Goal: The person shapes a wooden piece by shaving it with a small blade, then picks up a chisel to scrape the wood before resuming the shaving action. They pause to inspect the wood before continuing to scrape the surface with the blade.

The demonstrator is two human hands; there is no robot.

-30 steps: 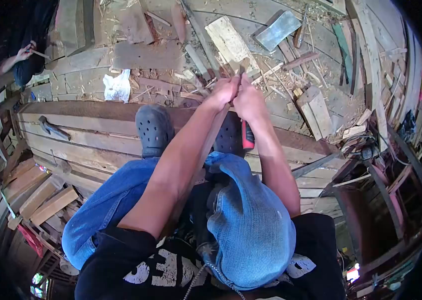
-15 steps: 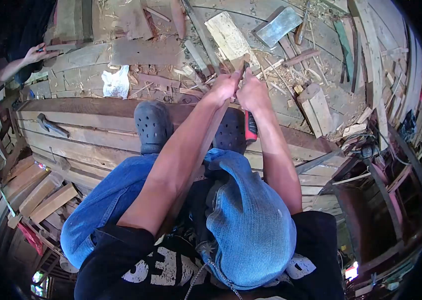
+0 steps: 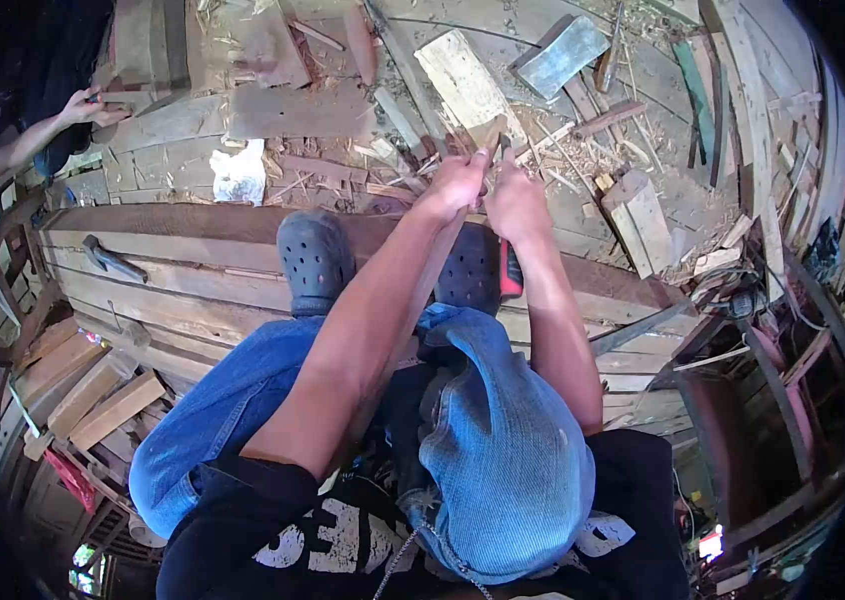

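Observation:
My left hand is closed round a long wooden strip, which runs back along my forearm towards my lap. Its far end points at the floor boards. Close beside it, my right hand grips a tool with a red-and-black handle; the handle's end shows below my wrist. A short dark part of the tool juts past my fingers near the strip's end, too small to tell its kind. Just beyond both hands lies a pale wooden block on the floor.
A grey metal-looking plate, a wood block and shavings lie ahead. A hammer rests on the plank bench at left, under my feet. White crumpled paper is on the floor. Another person's hand is at upper left.
Both hands have shifted slightly towards me, and the right hand has turned a little with the tool. The whole view has moved slightly right. Both grips stay closed.

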